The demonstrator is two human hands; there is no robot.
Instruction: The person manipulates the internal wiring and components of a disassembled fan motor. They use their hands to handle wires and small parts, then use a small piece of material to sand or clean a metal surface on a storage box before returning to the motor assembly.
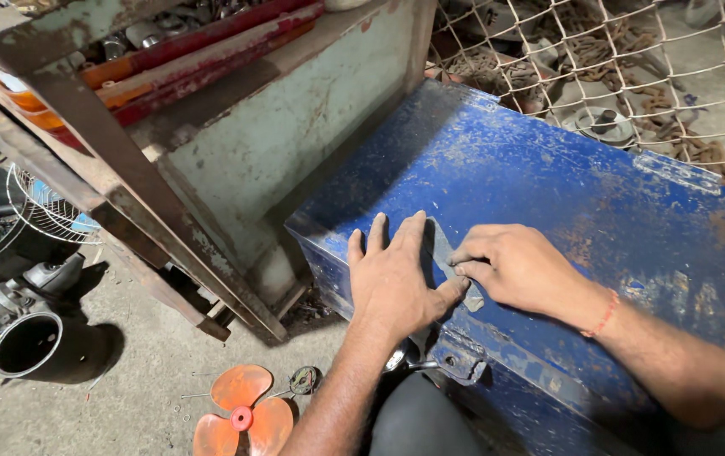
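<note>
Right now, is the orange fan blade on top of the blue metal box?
No, the orange fan blade lies on the concrete floor, left of the blue metal box.

1. The left hand (396, 279) is covering most of the grey metal strip (447, 262) lying on the blue metal box (565, 194).
2. The right hand (518, 270) is hiding the strip's far side.
3. The picture's bottom edge is cutting off the orange fan blade (242, 415).
4. The left edge is cropping the wire fan guard (46, 207).
</note>
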